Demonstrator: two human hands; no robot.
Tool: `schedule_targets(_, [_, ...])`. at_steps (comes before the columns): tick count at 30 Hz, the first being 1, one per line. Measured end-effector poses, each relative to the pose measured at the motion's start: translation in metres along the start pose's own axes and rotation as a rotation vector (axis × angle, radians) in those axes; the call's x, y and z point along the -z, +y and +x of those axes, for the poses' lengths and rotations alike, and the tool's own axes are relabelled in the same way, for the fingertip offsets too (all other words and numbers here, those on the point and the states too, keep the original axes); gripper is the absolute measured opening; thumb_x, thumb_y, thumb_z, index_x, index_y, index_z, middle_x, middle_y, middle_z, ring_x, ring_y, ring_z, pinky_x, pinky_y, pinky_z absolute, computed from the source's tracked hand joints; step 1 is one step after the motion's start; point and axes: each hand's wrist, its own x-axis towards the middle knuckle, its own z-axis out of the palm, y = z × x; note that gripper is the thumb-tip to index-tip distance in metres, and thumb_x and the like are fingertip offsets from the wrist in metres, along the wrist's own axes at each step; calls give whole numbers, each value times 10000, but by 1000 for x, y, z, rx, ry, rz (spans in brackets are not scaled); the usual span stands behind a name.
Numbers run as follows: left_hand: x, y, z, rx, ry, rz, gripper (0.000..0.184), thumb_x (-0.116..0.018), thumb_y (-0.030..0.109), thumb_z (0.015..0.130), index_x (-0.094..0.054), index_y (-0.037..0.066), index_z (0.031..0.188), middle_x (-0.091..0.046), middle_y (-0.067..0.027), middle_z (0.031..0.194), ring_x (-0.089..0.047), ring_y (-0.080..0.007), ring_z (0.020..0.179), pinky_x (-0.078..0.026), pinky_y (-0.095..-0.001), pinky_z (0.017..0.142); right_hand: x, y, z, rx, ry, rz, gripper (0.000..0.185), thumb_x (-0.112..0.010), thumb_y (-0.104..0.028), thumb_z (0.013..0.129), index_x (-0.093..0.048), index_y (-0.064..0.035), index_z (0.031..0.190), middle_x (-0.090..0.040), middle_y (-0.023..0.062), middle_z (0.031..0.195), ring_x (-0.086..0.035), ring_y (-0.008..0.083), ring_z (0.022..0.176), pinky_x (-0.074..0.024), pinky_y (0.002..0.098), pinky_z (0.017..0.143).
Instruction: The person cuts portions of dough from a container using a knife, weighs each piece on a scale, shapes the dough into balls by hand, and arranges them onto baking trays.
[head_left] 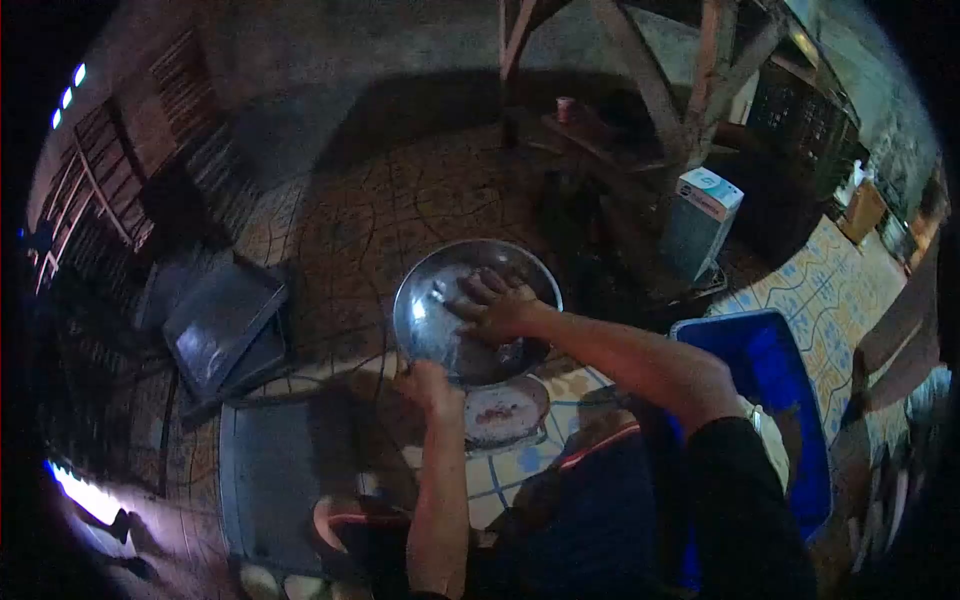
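Nearest us, at the lower middle of the frame, are our dark-clothed legs (pixel 600 500). A grey tray (pixel 265 490) lies to their left, its raised rim running up the lower left, and a blue tub (pixel 810 440) stands at the lower right, its near wall partly hidden by our right sleeve (pixel 745 490). Between tray and tub, a shallow dish (pixel 505 412) with reddish bits in it sits just below the near edge of the metal bowl (pixel 415 320).

The bowl is at the centre, its round rim tilted a little toward us. Patterned floor tiles (pixel 390 200) stretch beyond its far edge and to its left, giving room to move that way; on the right, the tub's corner narrows the space.

Our left forearm rises nearly upright from the bottom, and the left hand (pixel 425 385) has its fingers closed on the near-left rim. Our right arm slants in from the lower right, bent at the elbow; the right hand (pixel 492 310) reaches palm down inside the bowl, fingers apart, probably touching the inner surface.

Farther off, stacked trays (pixel 220 325) lean at the left, a tall box (pixel 703 225) stands at the upper right, and a small cup (pixel 566 110) rests on a wooden bench (pixel 590 145) at the top.
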Motion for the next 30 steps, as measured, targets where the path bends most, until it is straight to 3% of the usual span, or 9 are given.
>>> schedule_targets(2, [-4, -4, 8, 118, 241, 199, 236, -464, 40, 846, -555, -60, 1040, -587, -114, 1072, -566, -187, 827, -492, -357, 690, 21, -2, -21, 85, -301, 68, 580, -277, -469, 984, -199, -213, 1499, -176, 126, 1551, -189, 328, 1418, -192, 578, 1114])
schedule_targets(4, [47, -33, 45, 44, -201, 135, 325, -488, 96, 866, -532, -57, 1150, -543, -138, 1188, -541, -205, 955, -464, -367, 794, 35, -3, -28, 240, -667, 387, 605, -243, -514, 979, -216, -202, 1497, -180, 127, 1551, -211, 317, 1411, -193, 555, 1119])
schedule_targets(6, [44, -28, 34, -5, -331, 103, 431, -516, 153, 877, -483, -49, 1257, -464, -159, 1311, -482, -225, 1101, -400, -380, 914, 39, -1, -42, 206, -786, 745, 638, -210, -560, 974, -233, -192, 1495, -183, 129, 1550, -233, 306, 1404, -195, 532, 1124])
schedule_targets(8, [3, 41, -40, -15, -123, 134, 558, -547, 209, 881, -407, -36, 1361, -350, -178, 1440, -388, -248, 1264, -301, -394, 1048, 22, 4, -58, 218, -513, 982, 729, -150, -617, 957, -283, -122, 1476, -261, 144, 1520, -301, 314, 1374, -255, 458, 1116])
schedule_targets(10, [35, 61, -41, -249, -67, 152, 871, -624, 327, 858, -119, -8, 1484, -322, -145, 1460, -337, -262, 1330, -294, -409, 1078, 14, -18, -108, 375, -110, 1249, 768, -148, -626, 951, -221, -83, 1489, -178, 142, 1548, -191, 315, 1417, -169, 454, 1144])
schedule_targets(14, [36, 99, -154, -453, -399, 72, 759, -566, 322, 924, -163, -33, 1461, -327, -209, 1439, -340, -294, 1331, -269, -447, 1104, -45, -114, -159, 550, 333, 1390, 750, -233, -567, 974, -81, -61, 1506, 12, 136, 1573, 21, 255, 1449, 28, 406, 1156])
schedule_targets(21, [51, 37, -274, -4, -1121, 407, 705, -566, 295, 931, -211, -37, 1441, -368, -225, 1401, -381, -296, 1303, -311, -431, 1080, -162, -137, -195, -44, 188, 2215, 794, -269, -580, 950, -14, -62, 1496, 15, 152, 1560, -47, 256, 1416, -73, 402, 1130])
schedule_targets(26, [54, 14, -336, 188, -1401, 452, 666, -567, 275, 936, -245, -39, 1427, -397, -237, 1374, -410, -298, 1283, -342, -421, 1062, -159, -80, -228, -241, 797, 1976, 733, -335, -507, 961, -74, -75, 1493, -63, 156, 1546, -212, 279, 1363, -205, 396, 1089])
schedule_targets(30, [52, 12, -376, 192, -1538, 408, 635, -567, 260, 941, -272, -41, 1416, -421, -247, 1352, -434, -299, 1267, -367, -412, 1049, -152, 12, -291, -555, 1305, 1310, 688, -388, -448, 969, -122, -86, 1490, -125, 160, 1535, -344, 298, 1321, -311, 391, 1055])
